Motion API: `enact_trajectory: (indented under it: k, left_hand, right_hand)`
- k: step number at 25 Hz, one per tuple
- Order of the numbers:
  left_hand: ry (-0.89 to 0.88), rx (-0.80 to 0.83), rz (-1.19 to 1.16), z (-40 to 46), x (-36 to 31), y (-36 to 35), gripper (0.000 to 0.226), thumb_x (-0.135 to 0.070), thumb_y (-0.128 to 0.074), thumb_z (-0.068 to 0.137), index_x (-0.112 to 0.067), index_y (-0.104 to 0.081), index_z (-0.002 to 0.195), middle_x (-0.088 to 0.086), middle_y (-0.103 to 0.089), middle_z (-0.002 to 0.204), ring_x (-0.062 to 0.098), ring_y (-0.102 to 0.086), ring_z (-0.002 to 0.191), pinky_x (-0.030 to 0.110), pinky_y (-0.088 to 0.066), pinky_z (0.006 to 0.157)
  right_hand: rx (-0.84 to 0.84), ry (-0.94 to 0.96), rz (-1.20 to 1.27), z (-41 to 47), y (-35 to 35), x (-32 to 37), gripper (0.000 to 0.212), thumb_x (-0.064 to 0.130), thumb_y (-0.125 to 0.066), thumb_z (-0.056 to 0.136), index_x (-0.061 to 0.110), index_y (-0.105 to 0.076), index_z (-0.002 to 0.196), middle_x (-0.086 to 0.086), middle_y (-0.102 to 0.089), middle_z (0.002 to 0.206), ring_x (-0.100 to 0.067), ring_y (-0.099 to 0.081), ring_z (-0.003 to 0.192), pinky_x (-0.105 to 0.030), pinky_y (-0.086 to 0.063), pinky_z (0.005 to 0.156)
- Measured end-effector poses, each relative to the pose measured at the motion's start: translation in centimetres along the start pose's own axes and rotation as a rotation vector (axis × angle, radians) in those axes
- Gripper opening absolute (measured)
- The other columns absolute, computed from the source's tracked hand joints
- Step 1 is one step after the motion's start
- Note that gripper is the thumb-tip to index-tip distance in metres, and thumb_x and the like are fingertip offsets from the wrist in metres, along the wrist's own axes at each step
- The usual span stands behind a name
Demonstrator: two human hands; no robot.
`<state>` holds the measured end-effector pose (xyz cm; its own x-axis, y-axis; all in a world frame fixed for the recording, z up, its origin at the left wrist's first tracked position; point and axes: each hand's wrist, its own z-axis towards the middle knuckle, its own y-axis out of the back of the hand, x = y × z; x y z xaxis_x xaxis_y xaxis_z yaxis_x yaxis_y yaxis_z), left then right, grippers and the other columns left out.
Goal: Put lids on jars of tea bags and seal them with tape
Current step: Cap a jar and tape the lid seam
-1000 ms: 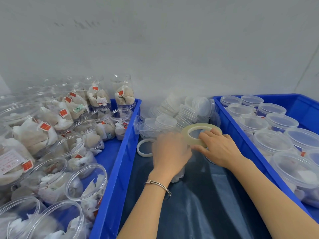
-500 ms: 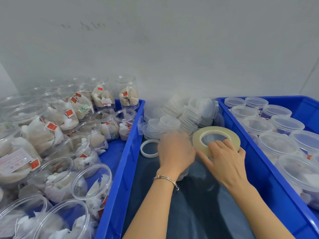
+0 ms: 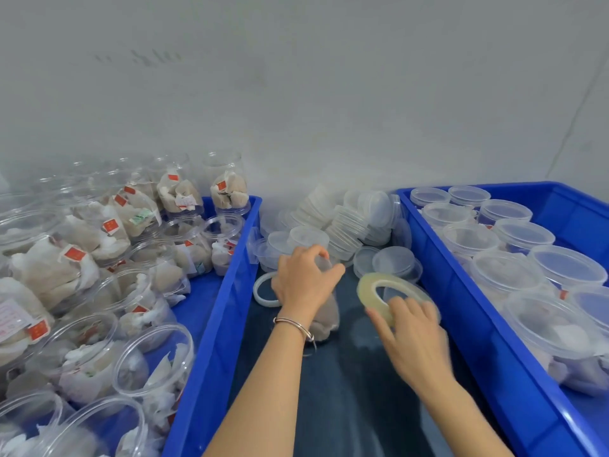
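Leftward, open jars of tea bags [image 3: 99, 265] are crowded in a blue bin [image 3: 211, 324]. Centrally, a lidded jar [image 3: 324, 319] is gripped by the left hand [image 3: 304, 282], while the tape roll [image 3: 389, 296], now drawn away from it, is pinched in the right hand [image 3: 412, 334], suggesting sealing is finishing. Loose lids [image 3: 349, 225] and sealed jars [image 3: 514, 245] lie right, obstructing nothing.

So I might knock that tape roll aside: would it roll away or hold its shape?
The tape roll, a thin flat ring, is probably light and stiff. On edge it could roll; laid flat it likely stays put. The right hand holds it tilted.
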<state>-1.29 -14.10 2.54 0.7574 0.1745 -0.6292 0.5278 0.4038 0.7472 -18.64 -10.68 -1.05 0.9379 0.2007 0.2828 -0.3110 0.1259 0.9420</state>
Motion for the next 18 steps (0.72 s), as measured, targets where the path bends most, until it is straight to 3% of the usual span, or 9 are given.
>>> enact_trajectory:
  k: [2, 4, 5, 7, 10, 12, 15, 17, 18]
  left_hand:
    - [-0.051, -0.059, 0.05, -1.4, -0.3, -1.2, 0.024, -0.047, -0.065, 0.075, -0.035, -0.06, 0.095, -0.011, -0.057, 0.107, 0.019, -0.044, 0.104, 0.034, -0.041, 0.074]
    - [-0.057, -0.128, 0.054, -1.8, -0.1, -1.2, 0.027, -0.045, -0.067, 0.075, -0.034, -0.061, 0.1, -0.011, -0.058, 0.109, 0.019, -0.044, 0.106, 0.034, -0.04, 0.072]
    - [-0.045, -0.188, -0.002, -1.8, 0.0, -0.9, 0.029, -0.042, -0.069, 0.076, -0.032, -0.063, 0.102, -0.009, -0.059, 0.11, 0.019, -0.046, 0.107, 0.033, -0.04, 0.072]
    - [-0.105, -0.356, -0.195, -2.3, 0.0, -0.4, 0.029, -0.029, -0.073, 0.076, -0.025, -0.065, 0.103, -0.006, -0.061, 0.11, 0.019, -0.051, 0.105, 0.035, -0.044, 0.074]
    - [-0.361, -0.538, -0.525, -3.2, -4.0, -0.3, 0.029, -0.01, -0.073, 0.073, -0.02, -0.064, 0.099, -0.005, -0.062, 0.105, 0.016, -0.056, 0.103, 0.043, -0.046, 0.091]
    - [-0.478, -0.521, -0.7, -3.5, -7.8, -0.3, 0.029, -0.014, -0.07, 0.074, -0.024, -0.063, 0.1, -0.009, -0.061, 0.106, 0.013, -0.057, 0.107, 0.045, -0.045, 0.094]
    - [-0.677, -0.396, -0.638, -3.6, -12.4, -1.1, 0.028, -0.022, -0.07, 0.072, -0.017, -0.069, 0.1, -0.007, -0.062, 0.106, 0.009, -0.054, 0.106, 0.034, -0.041, 0.098]
    - [-0.708, -0.209, -0.526, -3.5, -14.7, -1.7, 0.03, -0.02, -0.075, 0.073, -0.014, -0.071, 0.102, -0.001, -0.064, 0.108, 0.013, -0.053, 0.106, 0.03, -0.039, 0.099]
    - [-0.699, -0.115, -0.464, -3.5, -15.7, -2.0, 0.031, -0.021, -0.076, 0.075, -0.015, -0.071, 0.104, -0.001, -0.065, 0.111, 0.015, -0.053, 0.109, 0.031, -0.038, 0.1]
  right_hand:
    - [0.234, -0.014, -0.04, 2.3, -0.5, 0.5, 0.045, 0.058, -0.034, 0.095, 0.021, -0.049, 0.114, 0.002, -0.048, 0.127, -0.021, -0.036, 0.125, -0.046, -0.043, 0.094]
    - [0.318, 0.066, 0.013, 3.5, -0.9, 0.4, 0.052, 0.052, -0.046, 0.093, 0.024, -0.036, 0.136, -0.002, -0.03, 0.144, -0.022, -0.021, 0.137, -0.058, -0.028, 0.107]
    - [0.29, 0.131, 0.043, 3.7, -0.5, 0.3, 0.065, 0.051, -0.052, 0.091, 0.027, -0.025, 0.145, -0.001, -0.019, 0.149, -0.022, -0.012, 0.141, -0.062, -0.022, 0.109]
    - [0.145, 0.308, 0.179, 3.9, 1.2, 0.5, 0.091, 0.052, -0.063, 0.081, 0.038, -0.006, 0.15, 0.004, -0.005, 0.154, -0.021, -0.005, 0.145, -0.059, -0.022, 0.11]
    - [-0.08, 0.514, 0.354, 4.5, 5.4, 1.3, 0.109, 0.051, -0.071, 0.066, 0.05, 0.004, 0.147, 0.005, -0.012, 0.155, -0.017, -0.019, 0.142, -0.057, -0.026, 0.111]
    - [-0.224, 0.523, 0.406, 4.9, 7.5, 0.5, 0.103, 0.048, -0.069, 0.067, 0.042, -0.006, 0.149, 0.0, -0.026, 0.151, -0.017, -0.03, 0.137, -0.051, -0.034, 0.107]
    - [-0.299, 0.392, 0.421, 5.3, 9.7, -2.9, 0.086, 0.039, -0.07, 0.068, 0.014, -0.038, 0.144, 0.011, -0.025, 0.147, -0.001, -0.026, 0.13, -0.031, -0.034, 0.103]
    - [-0.264, 0.341, 0.488, 5.2, 10.4, -5.2, 0.076, 0.032, -0.074, 0.063, 0.01, -0.05, 0.131, 0.007, -0.04, 0.143, -0.009, -0.039, 0.128, -0.033, -0.039, 0.097]
    - [-0.262, 0.343, 0.545, 5.0, 10.7, -5.9, 0.06, 0.029, -0.075, 0.061, 0.011, -0.059, 0.117, 0.0, -0.057, 0.126, -0.017, -0.053, 0.114, -0.038, -0.045, 0.089]
